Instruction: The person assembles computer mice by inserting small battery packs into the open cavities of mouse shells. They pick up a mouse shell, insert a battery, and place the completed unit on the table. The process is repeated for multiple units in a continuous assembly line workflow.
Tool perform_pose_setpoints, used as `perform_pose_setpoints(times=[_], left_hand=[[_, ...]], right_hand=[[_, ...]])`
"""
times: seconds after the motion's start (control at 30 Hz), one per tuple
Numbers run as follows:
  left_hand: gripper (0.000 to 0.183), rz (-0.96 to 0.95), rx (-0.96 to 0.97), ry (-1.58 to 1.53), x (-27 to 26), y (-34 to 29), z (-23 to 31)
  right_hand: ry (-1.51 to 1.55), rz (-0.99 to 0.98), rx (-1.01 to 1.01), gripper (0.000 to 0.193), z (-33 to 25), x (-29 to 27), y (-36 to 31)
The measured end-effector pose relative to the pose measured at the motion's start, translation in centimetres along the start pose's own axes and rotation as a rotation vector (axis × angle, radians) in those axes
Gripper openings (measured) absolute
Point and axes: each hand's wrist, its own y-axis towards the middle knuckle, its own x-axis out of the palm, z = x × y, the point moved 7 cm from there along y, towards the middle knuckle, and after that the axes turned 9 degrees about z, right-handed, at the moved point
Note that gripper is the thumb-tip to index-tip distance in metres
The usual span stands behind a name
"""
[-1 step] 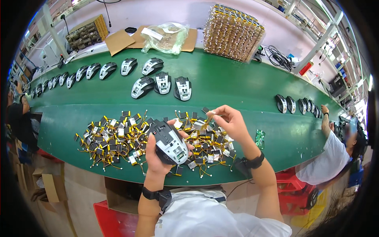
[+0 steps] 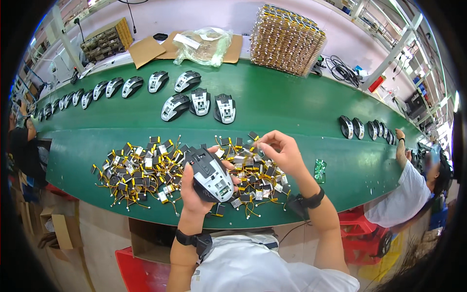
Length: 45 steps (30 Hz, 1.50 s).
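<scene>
My left hand [image 2: 194,192] is closed round a black-and-grey computer mouse [image 2: 210,175], its light grey inner side with a cut-out facing up. Above the right part of a pile of small battery packs [image 2: 138,173], my right hand [image 2: 278,150] has its thumb and forefinger pinched together. A small wired battery [image 2: 249,148] hangs blurred at those fingertips; its exact outline is hard to make out. Another black battery [image 2: 253,136] with a yellow end lies just beyond the fingers. The packs are silver or black, with yellow tape and thin leads ending in white plugs.
Several similar mice [image 2: 200,102] stand on the green bench [image 2: 282,104], in a row running left. More mice [image 2: 358,129] stand at the right, near a co-worker's hand [image 2: 400,134]. Green circuit boards [image 2: 319,170] lie right of the pile. Behind stands a stacked bundle of batteries [image 2: 287,41].
My right hand has shifted slightly left and down, and the battery at its fingertips has swung left. The mouse in my left hand has moved slightly right.
</scene>
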Motion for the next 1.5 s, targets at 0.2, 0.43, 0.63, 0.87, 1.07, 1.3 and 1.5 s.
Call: perform_pose_setpoints(times=[0.2, 0.43, 0.63, 0.87, 1.07, 1.3, 1.5], left_hand=[[0.081, 0.022, -0.006, 0.002, -0.4, 0.6, -0.7], [0.082, 0.049, 0.094, -0.074, -2.7, -0.9, 2.1], [0.083, 0.010, 0.057, -0.015, -1.4, -0.6, 1.3], [0.086, 0.027, 0.066, -0.026, -1.3, -0.8, 1.6], [0.078, 0.017, 0.039, 0.018, 0.1, -0.2, 0.4], [0.077, 0.099, 0.062, 0.028, 1.7, 0.5, -0.6], [0.077, 0.136, 0.039, -0.012, 1.9, 0.1, -1.3]], right_hand=[[-0.147, -0.087, 0.061, 0.016, 1.4, 0.7, 0.1], [-0.570, -0.103, -0.287, 0.014, -4.7, -4.8, -1.0], [-0.761, -0.359, -0.542, 0.017, -2.9, 0.8, -3.3], [-0.505, -0.346, -0.539, 0.011, -2.2, 1.4, -2.5], [-0.091, -0.248, -0.215, 0.010, -4.6, 1.4, -3.4], [-0.239, -0.173, -0.190, 0.007, -9.1, 3.2, -5.9], [-0.301, -0.053, -0.293, 0.011, -9.6, 3.4, -6.2]])
